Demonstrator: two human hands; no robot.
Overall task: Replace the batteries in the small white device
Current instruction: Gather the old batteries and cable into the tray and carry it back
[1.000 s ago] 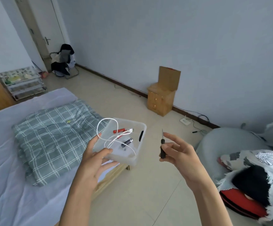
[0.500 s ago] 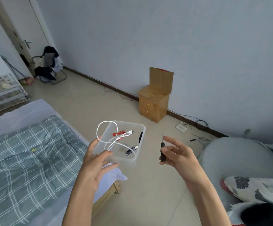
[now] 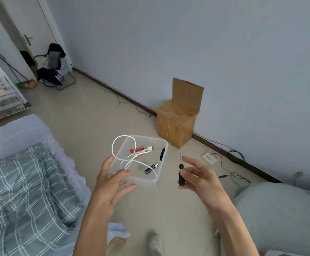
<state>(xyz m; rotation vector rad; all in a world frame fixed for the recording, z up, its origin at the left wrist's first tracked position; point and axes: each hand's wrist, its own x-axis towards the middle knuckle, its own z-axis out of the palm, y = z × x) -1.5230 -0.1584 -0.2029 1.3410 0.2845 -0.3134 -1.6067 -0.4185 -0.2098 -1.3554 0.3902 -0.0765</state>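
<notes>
While the left hand point(image 3: 111, 183) grips the near corner of a clear plastic box point(image 3: 161, 145) at mid-frame, its fingers point(image 3: 124, 187) curled under the rim, the right hand point(image 3: 202, 174) pinches a small black screwdriver point(image 3: 181, 172) upright. Inside lie red batteries point(image 3: 137, 149), a dark battery point(image 3: 151, 168) and a white cable point(image 3: 121, 145). No white device is visible. Held by one corner over the floor, the box could tip and spill the batteries.

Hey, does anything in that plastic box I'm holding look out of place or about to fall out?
Yes: the white cable loops over the rim of the box, so it could snag. The batteries lie loose inside.
</notes>
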